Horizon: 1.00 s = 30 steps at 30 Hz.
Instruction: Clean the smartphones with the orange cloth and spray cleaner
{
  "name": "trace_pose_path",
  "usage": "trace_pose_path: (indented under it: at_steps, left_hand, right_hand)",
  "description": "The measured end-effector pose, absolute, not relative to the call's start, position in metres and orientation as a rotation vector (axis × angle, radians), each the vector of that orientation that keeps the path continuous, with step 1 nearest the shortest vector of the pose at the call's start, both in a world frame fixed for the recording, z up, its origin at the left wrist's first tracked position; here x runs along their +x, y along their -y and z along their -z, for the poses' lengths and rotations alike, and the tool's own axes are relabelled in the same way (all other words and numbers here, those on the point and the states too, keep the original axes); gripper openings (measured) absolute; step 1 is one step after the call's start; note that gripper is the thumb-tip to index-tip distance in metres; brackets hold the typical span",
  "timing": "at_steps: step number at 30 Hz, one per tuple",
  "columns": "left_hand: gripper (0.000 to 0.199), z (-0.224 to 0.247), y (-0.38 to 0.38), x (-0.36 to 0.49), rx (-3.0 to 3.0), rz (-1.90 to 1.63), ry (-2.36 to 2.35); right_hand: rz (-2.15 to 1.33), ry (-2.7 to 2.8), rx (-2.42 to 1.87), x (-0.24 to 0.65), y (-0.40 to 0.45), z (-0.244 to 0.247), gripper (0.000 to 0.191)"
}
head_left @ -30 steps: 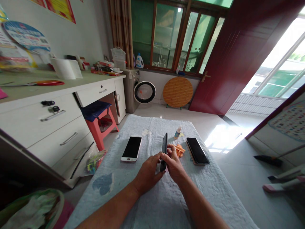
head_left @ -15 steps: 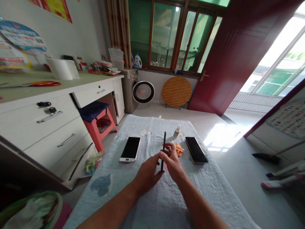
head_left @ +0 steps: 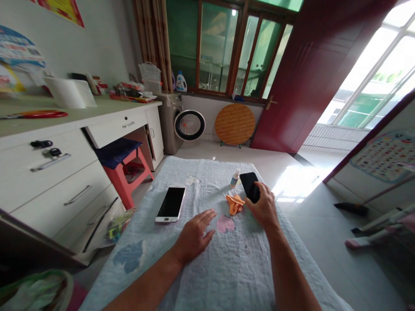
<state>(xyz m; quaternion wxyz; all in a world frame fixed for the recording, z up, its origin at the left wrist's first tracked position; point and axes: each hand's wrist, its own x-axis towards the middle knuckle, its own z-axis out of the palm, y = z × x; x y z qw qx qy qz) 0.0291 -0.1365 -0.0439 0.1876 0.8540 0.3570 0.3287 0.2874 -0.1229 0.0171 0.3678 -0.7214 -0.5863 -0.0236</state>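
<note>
While the cloth-covered table point(head_left: 223, 272) carries the whole layout, right hand point(head_left: 264, 207) has the black smartphone point(head_left: 249, 185), left hand point(head_left: 195, 233) holds nothing

Table first: draped in a blue quilted cover point(head_left: 201, 172), wrinkled, probably there to cushion glass and stop sliding. Its near edge is out of frame.

Left hand: about mid-table, fingers stretched out and lightly curved, thumb held apart. Can't tell if it rests on the cover or hangs just above.

Right hand: by the right edge, pinching the black smartphone across its width, thumb on the left side, fingers over the right. Side grip leaves much of the black face uncovered, likely the reason for it. Phone's far end points toward the far right corner. Near end is hidden by the hand, so can't tell what it rests on.

White smartphone point(head_left: 170, 204): flat near the left edge, dark screen up, home button toward the wearer, so right way round to read. Well apart from the black one, presumably so they don't get mixed or knock.

Orange cloth point(head_left: 234, 204): crumpled, between the hands, just beside the right thumb. Easy reach, I'd guess.

Small bottle point(head_left: 234, 178): upright beyond the orange cloth, toward the far right corner. Standing probably avoids leaks.
</note>
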Motion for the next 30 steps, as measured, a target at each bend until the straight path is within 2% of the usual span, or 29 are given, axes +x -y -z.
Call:
trace_pose_path:
  at_steps: [3,9,30]
  left_hand:
    - [0.047,0.042,0.136,0.028,2.397,-0.929,-1.001]
    - [0.044,0.041,0.133,0.026,2.386,-0.944,-1.018]
    - [0.036,0.036,0.133,0.024,2.438,-1.053,-1.011]
  right_hand:
    - [0.103,1.48,-2.028,0.313,0.123,-0.016,0.062]
    - [-0.025,1.449,-2.283,0.332,0.127,-0.008,0.066]
    - [-0.028,1.534,-2.485,0.326,0.11,0.001,0.065]
